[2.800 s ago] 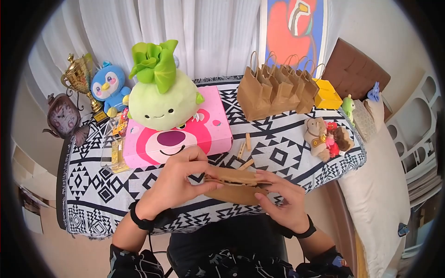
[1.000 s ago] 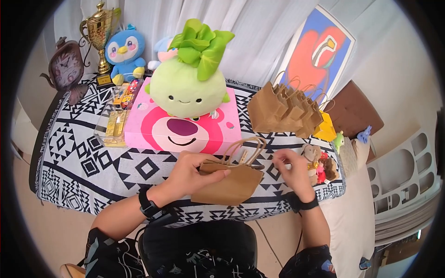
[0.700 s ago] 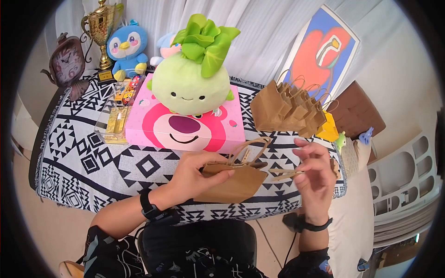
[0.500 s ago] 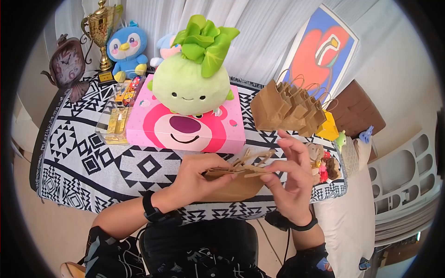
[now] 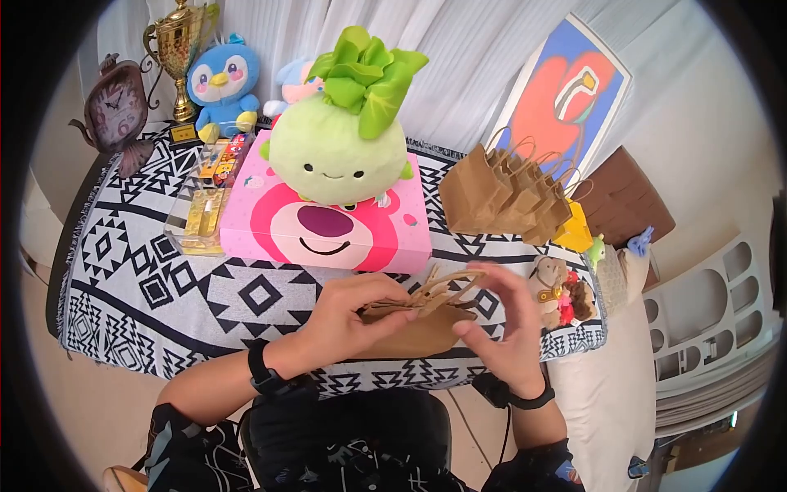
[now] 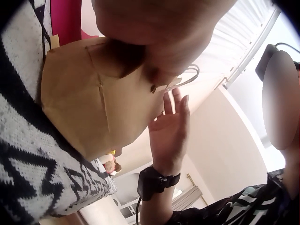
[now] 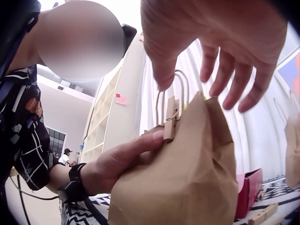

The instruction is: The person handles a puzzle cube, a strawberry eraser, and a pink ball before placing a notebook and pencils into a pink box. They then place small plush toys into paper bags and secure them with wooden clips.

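Observation:
A brown paper bag (image 5: 422, 338) with twisted handles stands at the table's front edge. My left hand (image 5: 348, 316) grips its top edge, thumb on the near side. In the right wrist view a wooden clothespin (image 7: 170, 123) sits clipped on the bag's rim, right beside the left thumb. My right hand (image 5: 508, 328) is over the bag's right side, near the handles, its fingers spread and apart from the clothespin. The left wrist view shows the bag's broad side (image 6: 89, 98), with the right hand raised behind it.
A pink box (image 5: 328, 238) bears a green radish-like plush (image 5: 336, 156). Several paper bags (image 5: 500, 197) stand at the back right. Small plush toys (image 5: 561, 291) lie at the right edge. Another clothespin (image 7: 263, 214) lies on the patterned cloth.
My right hand left the bag, brought a clothespin from the right to its rim, and has let go of it there. The left hand keeps gripping the bag.

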Demonstrator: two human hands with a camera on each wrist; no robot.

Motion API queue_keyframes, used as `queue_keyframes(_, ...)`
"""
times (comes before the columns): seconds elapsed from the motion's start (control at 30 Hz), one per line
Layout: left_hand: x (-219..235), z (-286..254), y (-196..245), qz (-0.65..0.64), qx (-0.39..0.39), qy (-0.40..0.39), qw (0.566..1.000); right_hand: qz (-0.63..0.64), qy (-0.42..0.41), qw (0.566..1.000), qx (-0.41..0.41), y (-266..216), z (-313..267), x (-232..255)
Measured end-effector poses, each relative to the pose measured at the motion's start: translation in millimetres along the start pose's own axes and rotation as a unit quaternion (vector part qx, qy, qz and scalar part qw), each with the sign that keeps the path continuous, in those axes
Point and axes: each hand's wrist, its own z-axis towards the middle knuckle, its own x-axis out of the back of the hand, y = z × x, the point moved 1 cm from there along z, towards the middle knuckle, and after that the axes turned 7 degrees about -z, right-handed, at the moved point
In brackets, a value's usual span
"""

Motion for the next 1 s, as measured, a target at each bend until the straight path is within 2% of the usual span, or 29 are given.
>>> queue_keyframes(0.03, -0.1, 0.4, -1.1, -0.016, -0.006, 0.009, 1.000, -0.050, -0.076, 0.995, -0.035, 1.2, -0.8, 3.2)
queue_keyframes(0.1, -0.2, 0.8, -4.3, -0.013, -0.020, -0.009, 1.000, -0.082, -0.082, 0.993, -0.008, 8.6, -3.1, 3.2)
queue_keyframes(0.17, -0.9, 1.7, -4.2, -0.008, -0.032, -0.025, 0.999, -0.136, -0.111, 0.982, 0.076, 12.0, -3.7, 12.5)
queue_keyframes(0.2, -1.2, 2.0, -2.3, -0.035, -0.016, -0.024, 0.999, -0.136, -0.110, 0.982, 0.076, 11.7, -3.1, 18.8)
queue_keyframes(0.27, -0.6, 2.7, 0.7, -0.062, 0.001, -0.022, 0.998, -0.131, -0.081, 0.987, 0.040, 9.3, 0.3, 34.8)
queue_keyframes(0.3, 0.8, 3.8, 1.9, -0.061, -0.002, 0.002, 0.998, -0.131, -0.082, 0.987, 0.041, 9.1, 1.3, 43.2)
queue_keyframes(0.37, 2.3, 4.1, -0.1, -0.059, -0.007, 0.030, 0.998, -0.134, 0.004, 0.990, -0.052, 10.9, 5.2, 59.8)
queue_keyframes(0.43, 2.4, 3.5, -9.9, -0.132, 0.080, 0.085, 0.984, -0.057, 0.094, 0.990, -0.092, 19.5, 15.2, 65.8)
queue_keyframes(0.47, 3.5, 5.1, -6.8, -0.126, 0.114, 0.088, 0.982, -0.055, 0.127, 0.985, -0.105, 17.6, 23.3, 66.2)
queue_keyframes(0.5, 3.8, 4.8, -10.0, -0.127, 0.112, 0.089, 0.982, -0.056, 0.127, 0.985, -0.104, 19.3, 32.5, 65.0)
queue_keyframes(0.6, 5.4, 2.8, -24.8, -0.114, 0.135, 0.054, 0.983, -0.131, 0.209, 0.968, -0.035, 34.6, 63.0, 54.1)
queue_keyframes(0.63, 5.3, 1.9, -26.2, -0.120, 0.164, 0.025, 0.979, -0.154, 0.222, 0.962, -0.037, 39.7, 74.1, 46.8)
queue_keyframes(0.7, 6.2, -0.6, -32.7, -0.123, 0.191, -0.005, 0.974, -0.168, 0.237, 0.957, -0.015, 54.7, 95.3, 29.5)
queue_keyframes(0.77, 5.6, -3.9, -42.1, -0.142, 0.245, -0.060, 0.957, -0.238, 0.235, 0.942, 0.006, 56.6, 112.3, 12.2)
queue_keyframes(0.8, 4.6, -4.0, -41.6, -0.149, 0.256, -0.059, 0.953, -0.246, 0.236, 0.940, 0.009, 63.6, 119.9, 4.2)
queue_keyframes(0.93, -1.1, -9.3, -47.4, -0.099, 0.215, -0.067, 0.969, -0.284, 0.220, 0.933, -0.003, 107.1, 142.5, -25.0)
queue_keyframes(1.0, -0.3, -10.4, -47.9, -0.087, 0.220, -0.095, 0.967, -0.288, 0.188, 0.938, -0.047, 127.3, 149.1, -35.4)
